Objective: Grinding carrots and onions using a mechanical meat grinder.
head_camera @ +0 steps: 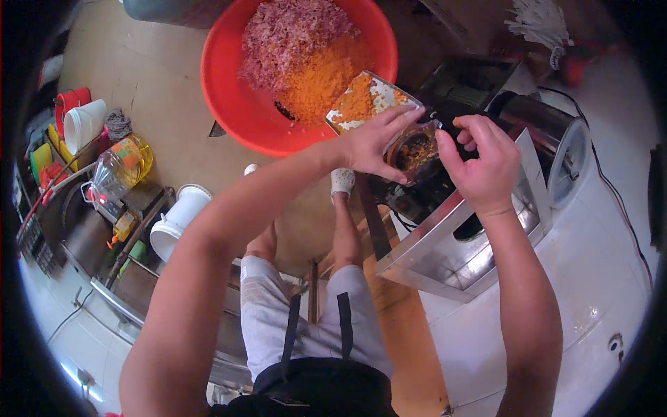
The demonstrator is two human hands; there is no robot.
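Note:
My left hand lies with fingers and thumb spread around the near side of a dark round opening in a grinding or chopping machine. Orange bits cling inside this opening. My right hand is raised just right of it, thumb apart from the curled fingers, with a small orange bit at a fingertip. Beyond my left hand, a metal chute coated with orange chopped food, resembling carrot, slopes over a red plastic basin. In the basin lie a heap of pinkish minced food and a pile of orange bits.
A stainless-steel housing and a dark cylindrical motor stand at right, beside a trailing black cable. At left are an oil bottle, a white bucket and a second white bucket. A mop head shows top right.

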